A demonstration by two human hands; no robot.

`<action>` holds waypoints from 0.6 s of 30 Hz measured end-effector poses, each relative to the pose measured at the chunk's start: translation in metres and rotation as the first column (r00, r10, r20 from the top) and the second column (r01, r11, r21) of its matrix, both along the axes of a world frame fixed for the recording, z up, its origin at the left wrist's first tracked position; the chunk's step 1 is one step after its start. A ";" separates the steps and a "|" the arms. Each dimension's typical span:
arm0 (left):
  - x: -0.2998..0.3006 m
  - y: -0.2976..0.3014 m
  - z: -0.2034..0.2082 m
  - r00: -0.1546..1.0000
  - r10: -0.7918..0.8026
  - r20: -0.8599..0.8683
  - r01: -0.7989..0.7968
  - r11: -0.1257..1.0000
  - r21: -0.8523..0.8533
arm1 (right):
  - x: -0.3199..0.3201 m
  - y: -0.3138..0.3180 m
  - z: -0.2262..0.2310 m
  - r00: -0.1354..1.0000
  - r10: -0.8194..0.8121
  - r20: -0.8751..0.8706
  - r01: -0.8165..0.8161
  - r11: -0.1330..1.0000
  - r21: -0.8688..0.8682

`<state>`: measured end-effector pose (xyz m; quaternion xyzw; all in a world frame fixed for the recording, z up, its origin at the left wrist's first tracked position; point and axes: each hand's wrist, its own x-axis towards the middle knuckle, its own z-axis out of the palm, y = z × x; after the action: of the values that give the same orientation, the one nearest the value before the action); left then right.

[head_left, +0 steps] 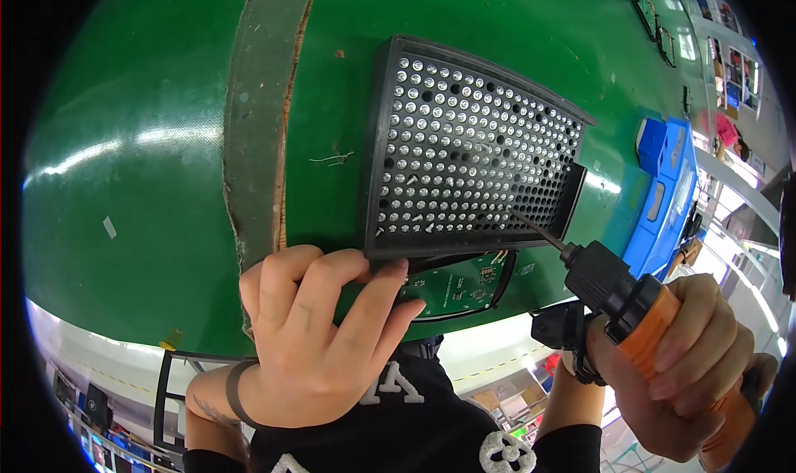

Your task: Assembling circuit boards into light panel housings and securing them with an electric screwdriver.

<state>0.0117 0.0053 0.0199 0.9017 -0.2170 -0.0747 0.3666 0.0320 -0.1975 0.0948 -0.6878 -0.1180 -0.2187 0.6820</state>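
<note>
In my right hand (680,365) is an orange and black electric screwdriver (630,307), its long thin bit slanting to the left. The bit's tip is at the screws in the lower right part of a black screw tray (481,242). Rows of silver screws (452,129) stand in the tray's holes, and several holes are bare. Below the tray's near edge lies a green circuit board (452,291) in a black frame. My left hand (319,340) grips its left end with thumb and index finger, the other fingers bent beside the tray's corner. The hand hides that end.
A grey strip with a frayed edge (265,116) crosses the green table (149,224) left of the tray. Blue bins (663,199) stand at the right edge. More black-framed pieces (651,17) lie at the far right. A thin wire scrap (332,158) lies near the tray.
</note>
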 end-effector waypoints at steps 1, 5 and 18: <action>0.000 0.000 0.000 1.000 0.001 0.004 -0.001 1.000 0.000 | 0.000 -0.004 -0.001 0.997 0.073 0.006 -0.073 0.997 0.002; -0.002 -0.004 -0.001 1.000 0.015 0.017 -0.015 1.000 -0.013 | 0.004 -0.012 0.002 0.977 0.209 -0.046 -0.210 0.978 -0.016; -0.006 -0.022 -0.009 0.997 0.010 0.072 -0.003 0.995 -0.097 | -0.031 0.032 -0.007 0.951 0.103 0.291 -0.165 0.967 0.196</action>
<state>0.0059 -0.0167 0.0109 0.8857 -0.2306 -0.0304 0.4019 0.0006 -0.1654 0.0875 -0.5616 -0.2346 -0.2779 0.7431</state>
